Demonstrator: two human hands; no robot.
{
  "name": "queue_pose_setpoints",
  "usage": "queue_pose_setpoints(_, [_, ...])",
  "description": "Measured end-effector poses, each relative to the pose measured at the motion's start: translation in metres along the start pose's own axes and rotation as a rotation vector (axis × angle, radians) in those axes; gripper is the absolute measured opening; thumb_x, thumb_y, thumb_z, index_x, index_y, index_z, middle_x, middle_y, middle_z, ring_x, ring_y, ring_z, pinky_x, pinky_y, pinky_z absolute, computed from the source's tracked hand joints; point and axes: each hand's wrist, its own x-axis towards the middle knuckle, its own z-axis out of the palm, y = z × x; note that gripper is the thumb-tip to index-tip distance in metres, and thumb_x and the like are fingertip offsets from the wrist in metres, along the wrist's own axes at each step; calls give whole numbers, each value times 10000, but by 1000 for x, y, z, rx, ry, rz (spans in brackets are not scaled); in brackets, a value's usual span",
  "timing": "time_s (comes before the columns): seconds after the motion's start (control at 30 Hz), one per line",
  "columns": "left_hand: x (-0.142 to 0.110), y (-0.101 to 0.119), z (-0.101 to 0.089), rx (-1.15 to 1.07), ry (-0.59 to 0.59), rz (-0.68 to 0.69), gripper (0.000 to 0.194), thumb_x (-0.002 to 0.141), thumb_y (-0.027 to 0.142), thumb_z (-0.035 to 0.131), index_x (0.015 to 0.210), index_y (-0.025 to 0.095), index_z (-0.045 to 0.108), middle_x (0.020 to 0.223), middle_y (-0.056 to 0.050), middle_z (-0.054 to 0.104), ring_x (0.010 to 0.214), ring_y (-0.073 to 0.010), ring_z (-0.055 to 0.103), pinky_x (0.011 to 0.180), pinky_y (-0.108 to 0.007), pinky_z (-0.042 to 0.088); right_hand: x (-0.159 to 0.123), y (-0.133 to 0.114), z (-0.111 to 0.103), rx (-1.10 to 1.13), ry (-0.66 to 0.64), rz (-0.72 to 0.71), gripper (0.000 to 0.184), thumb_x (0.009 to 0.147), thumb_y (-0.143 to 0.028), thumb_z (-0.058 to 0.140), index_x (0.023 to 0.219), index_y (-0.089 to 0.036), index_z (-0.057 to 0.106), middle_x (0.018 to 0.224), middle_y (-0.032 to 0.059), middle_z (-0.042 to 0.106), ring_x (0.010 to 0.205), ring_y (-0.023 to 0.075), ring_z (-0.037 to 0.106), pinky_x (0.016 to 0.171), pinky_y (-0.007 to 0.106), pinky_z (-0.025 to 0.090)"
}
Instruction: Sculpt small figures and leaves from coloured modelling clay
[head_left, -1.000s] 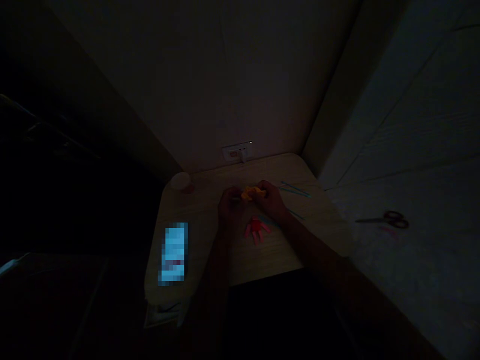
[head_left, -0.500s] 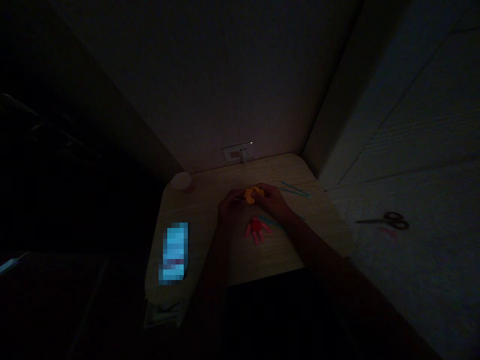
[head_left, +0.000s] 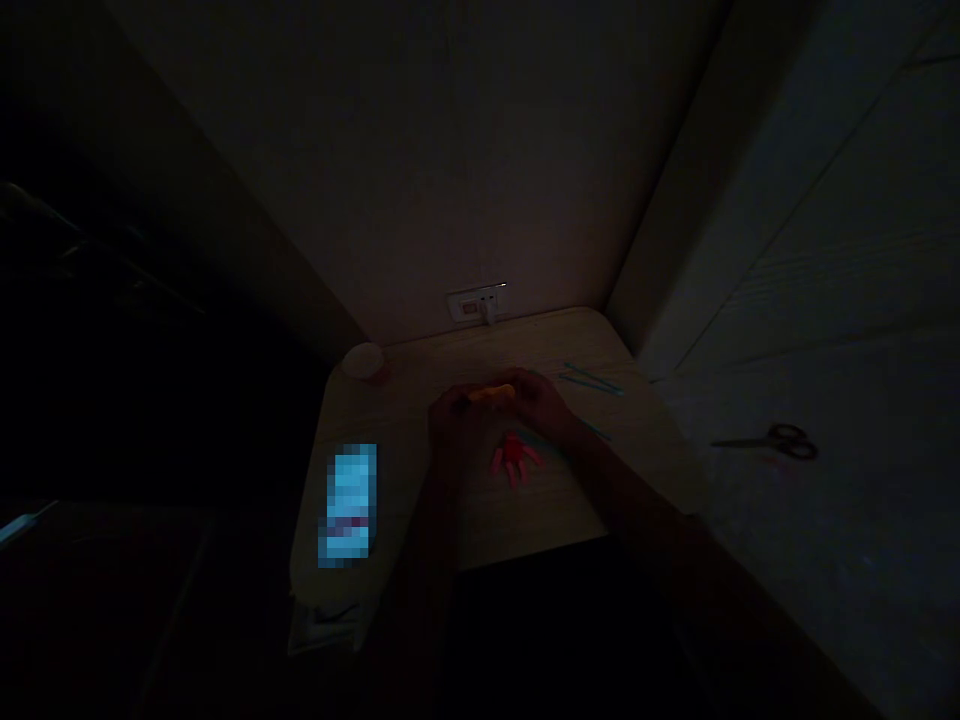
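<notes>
Between my two hands, over the wooden tabletop [head_left: 420,510], is a small soft-looking orange piece [head_left: 491,393]; the dim light hides its exact kind. My left hand [head_left: 452,412] is closed on its left end. Closed on the right end is my right hand [head_left: 538,402], its fingers mostly in shadow. Just below the hands lies a red and pink piece with several finger-like strips [head_left: 515,457], touched by neither hand. A thin blue-green stick [head_left: 534,440] lies beside it, partly hidden by my right forearm.
Two more blue-green sticks [head_left: 592,380] lie at the table's back right. A round pale-lidded container [head_left: 364,361] stands back left, a lit phone [head_left: 349,505] front left. Scissors [head_left: 780,442] rest on the pale surface to the right. A wall socket [head_left: 478,303] holds a plug.
The orange piece has shifted slightly left and now looks flatter and stretched sideways between my hands. My left hand has moved a little left. The picture is darker.
</notes>
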Motion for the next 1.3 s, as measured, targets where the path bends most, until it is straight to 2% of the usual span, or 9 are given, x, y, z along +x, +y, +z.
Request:
queue_pose_setpoints(0.17, [-1, -3, -1, -2, 52, -34, 322, 576, 364, 933, 699, 183, 697, 709, -15, 738, 668, -182, 696, 624, -292, 580, -1, 4, 4, -128, 17, -16, 479, 538, -341, 955, 954, -252, 734, 1010, 25, 777, 922, 237, 723, 858, 369, 581])
queue_pose_setpoints(0.4, [2, -7, -2, -41, 63, -45, 346, 562, 351, 943, 646, 177, 656, 631, 20, 672, 581, -127, 610, 548, -234, 488, 1, 7, 4, -130, 78, 40, 307, 621, -445, 898, 783, -235, 742, 783, 6, 755, 726, 216, 695, 654, 330, 564])
queue_pose_setpoints(0.53, [3, -4, -2, -109, -9, -32, 410, 599, 510, 932, 715, 195, 695, 705, 3, 705, 664, -161, 665, 636, -272, 538, 1, 3, -2, -171, 101, 52, 347, 656, -494, 891, 655, -228, 668, 655, 13, 709, 625, 201, 658, 565, 306, 514])
queue_pose_setpoints(0.67, [1, -2, 2, -170, -86, -10, 526, 729, 725, 777, 776, 204, 730, 877, -69, 762, 852, -235, 734, 792, -363, 593, 0, 1, -5, -148, 157, 32, 472, 634, -539, 910, 610, -238, 546, 608, -10, 657, 588, 175, 622, 559, 293, 494])
queue_pose_setpoints(0.83, [1, 0, 6, -130, -114, 12, 431, 626, 535, 937, 817, 206, 734, 900, -58, 762, 879, -223, 730, 802, -342, 590, 1, 0, -6, -109, 182, -7, 494, 628, -528, 915, 660, -249, 509, 613, -45, 611, 584, 153, 588, 560, 273, 482])
queue_pose_setpoints(0.93, [3, 2, 4, -68, -98, 18, 387, 659, 469, 927, 881, 200, 759, 873, -48, 763, 851, -217, 725, 778, -334, 589, 0, -3, -4, -39, 138, -17, 437, 644, -510, 910, 842, -256, 616, 781, -15, 709, 707, 186, 667, 668, 309, 544])
queue_pose_setpoints(1.03, [4, 4, 0, -12, -71, 29, 292, 690, 422, 900, 818, 190, 776, 828, -35, 755, 813, -205, 709, 755, -318, 576, -1, -3, -2, 101, 78, 26, 527, 658, -541, 893, 1040, -282, 637, 956, 9, 759, 852, 220, 717, 785, 357, 586])
queue_pose_setpoints(1.17, [2, 5, -3, 44, -9, 39, 187, 662, 312, 891, 687, 186, 756, 707, -2, 702, 683, -158, 634, 642, -264, 507, 1, 2, 0, 133, 40, 66, 498, 679, -649, 858, 922, -249, 686, 950, 34, 760, 883, 227, 719, 823, 369, 599])
queue_pose_setpoints(1.3, [-2, 4, -1, 72, 43, 23, 267, 594, 257, 921, 559, 184, 667, 560, 43, 586, 545, -106, 508, 521, -221, 377, 3, 5, -1, 46, 22, 55, 461, 731, -652, 833, 881, -228, 733, 910, 45, 777, 824, 216, 722, 790, 355, 596])
